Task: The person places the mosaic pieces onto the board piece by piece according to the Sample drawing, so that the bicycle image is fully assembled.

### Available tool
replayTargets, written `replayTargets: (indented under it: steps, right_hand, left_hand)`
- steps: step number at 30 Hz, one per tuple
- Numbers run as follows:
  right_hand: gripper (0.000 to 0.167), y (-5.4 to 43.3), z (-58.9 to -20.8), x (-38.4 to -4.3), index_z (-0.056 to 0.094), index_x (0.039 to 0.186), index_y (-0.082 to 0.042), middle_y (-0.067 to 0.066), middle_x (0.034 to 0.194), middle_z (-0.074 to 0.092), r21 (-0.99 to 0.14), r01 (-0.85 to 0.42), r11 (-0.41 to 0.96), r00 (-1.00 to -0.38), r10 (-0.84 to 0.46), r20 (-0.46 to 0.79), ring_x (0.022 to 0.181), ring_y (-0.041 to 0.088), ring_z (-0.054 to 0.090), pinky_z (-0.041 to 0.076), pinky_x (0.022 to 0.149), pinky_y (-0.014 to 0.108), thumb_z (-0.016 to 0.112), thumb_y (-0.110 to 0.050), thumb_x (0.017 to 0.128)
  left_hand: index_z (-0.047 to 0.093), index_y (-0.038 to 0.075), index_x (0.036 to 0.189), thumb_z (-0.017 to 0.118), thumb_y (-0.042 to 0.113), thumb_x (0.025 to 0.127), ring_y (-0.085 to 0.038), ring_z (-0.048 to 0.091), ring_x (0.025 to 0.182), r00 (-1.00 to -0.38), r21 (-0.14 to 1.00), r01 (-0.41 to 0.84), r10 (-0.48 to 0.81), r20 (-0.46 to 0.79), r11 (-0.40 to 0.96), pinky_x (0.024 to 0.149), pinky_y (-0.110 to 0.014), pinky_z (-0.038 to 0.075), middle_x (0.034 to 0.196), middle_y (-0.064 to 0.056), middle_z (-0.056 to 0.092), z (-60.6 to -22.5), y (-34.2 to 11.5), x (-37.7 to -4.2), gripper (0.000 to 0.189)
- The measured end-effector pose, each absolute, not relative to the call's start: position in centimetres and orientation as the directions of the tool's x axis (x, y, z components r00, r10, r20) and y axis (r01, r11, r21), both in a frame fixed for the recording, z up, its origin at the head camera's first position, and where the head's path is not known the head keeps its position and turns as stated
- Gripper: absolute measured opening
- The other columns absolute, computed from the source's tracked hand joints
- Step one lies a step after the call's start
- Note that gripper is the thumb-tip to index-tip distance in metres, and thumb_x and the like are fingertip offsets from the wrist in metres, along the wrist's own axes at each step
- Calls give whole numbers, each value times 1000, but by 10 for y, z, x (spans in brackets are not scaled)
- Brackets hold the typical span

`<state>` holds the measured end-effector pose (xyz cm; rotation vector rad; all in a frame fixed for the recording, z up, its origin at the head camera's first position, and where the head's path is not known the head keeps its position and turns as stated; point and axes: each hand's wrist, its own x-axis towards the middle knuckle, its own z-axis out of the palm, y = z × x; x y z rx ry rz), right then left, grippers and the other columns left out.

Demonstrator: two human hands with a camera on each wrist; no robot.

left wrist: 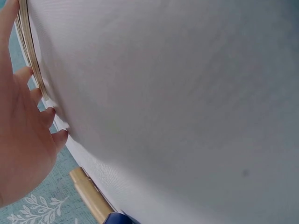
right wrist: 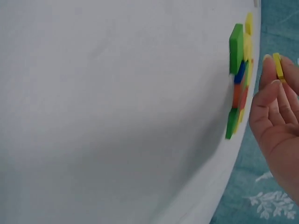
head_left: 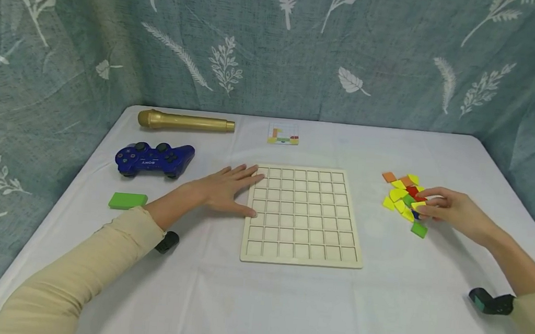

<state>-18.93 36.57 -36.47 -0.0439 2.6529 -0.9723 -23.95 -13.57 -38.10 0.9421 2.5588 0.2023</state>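
A cream grid board point(head_left: 304, 215) with rows of square recesses lies in the middle of the white table. My left hand point(head_left: 228, 189) rests at its left edge, fingers spread, thumb and fingertips on the rim. Over on the right is a pile of small coloured square tiles point(head_left: 398, 194) in yellow, orange, red, green and blue. Between thumb and fingers my right hand point(head_left: 452, 213) pinches a yellow tile point(right wrist: 279, 66), held just above the pile. One green tile point(head_left: 419, 230) lies at the pile's near end.
A gold microphone point(head_left: 186, 122) lies at the back left, with a blue game controller point(head_left: 155, 159) and a green block point(head_left: 127, 201) nearer. Behind the board sits a small card point(head_left: 283, 134) printed with a coloured pattern. A leaf-print curtain point(head_left: 277, 47) hangs behind the table.
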Motion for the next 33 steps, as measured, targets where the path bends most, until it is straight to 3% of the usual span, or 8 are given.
replayTargets:
  steps: [4,11,15,21,24,26,28,33]
  right_hand:
    - [61,353,-360,-196,48,129,2,11,106,66,-669,96,737,-942,-150,-300,89,19,59,49,75,19,61,-45,92]
    - [62,328,-361,-209,51,133,-2,16,117,60,-668,77,741,-927,-193,-321,95,23,58,50,79,30,65,-44,89]
    - [55,312,-362,-216,50,129,2,17,113,58,-744,95,662,-917,-233,-324,90,18,63,53,77,27,67,-32,90]
    - [49,289,-364,-223,54,126,5,26,135,38,-810,117,575,-902,-280,-328,93,10,62,53,80,25,70,-22,89]
    - [46,280,-366,-225,58,127,1,21,130,41,-792,81,605,-900,-297,-319,94,13,61,53,79,25,69,-23,90]
    - [44,272,-366,-228,58,127,0,17,112,48,-792,81,605,-895,-305,-325,92,17,63,53,78,26,68,-21,90]
    - [41,266,-366,-230,57,127,1,16,106,51,-805,97,585,-891,-310,-332,93,19,64,54,79,28,66,-16,92]
    - [37,253,-365,-235,54,127,3,18,107,52,-822,125,556,-895,-294,-335,94,20,64,54,80,28,62,-9,94]
  left_hand:
    - [7,20,155,50,70,85,-26,-4,144,-689,268,589,647,-327,762,114,-49,2,159,-4,-4,-381,-136,-240,97]
    - [5,22,155,48,72,84,-25,-5,144,-687,252,594,645,-336,764,114,-49,1,159,-3,-5,-382,-136,-240,97]
    - [5,22,155,49,71,85,-25,-5,144,-685,253,597,648,-333,761,114,-49,1,159,-3,-5,-382,-136,-240,96]
    - [6,21,155,50,70,85,-25,-5,144,-684,264,599,654,-322,756,114,-49,1,159,-4,-5,-382,-137,-240,96]
    - [6,22,155,49,71,85,-24,-5,144,-683,259,600,653,-326,757,114,-49,1,159,-3,-5,-382,-136,-240,96]
    - [6,21,155,50,70,85,-25,-5,144,-683,259,600,653,-326,757,114,-49,1,159,-3,-5,-382,-136,-240,96]
    - [6,20,155,50,69,85,-25,-5,144,-686,256,599,651,-325,759,114,-49,1,159,-4,-5,-381,-136,-239,96]
    - [5,20,155,50,70,85,-25,-5,144,-686,248,599,648,-330,761,114,-49,1,159,-4,-6,-381,-138,-238,97]
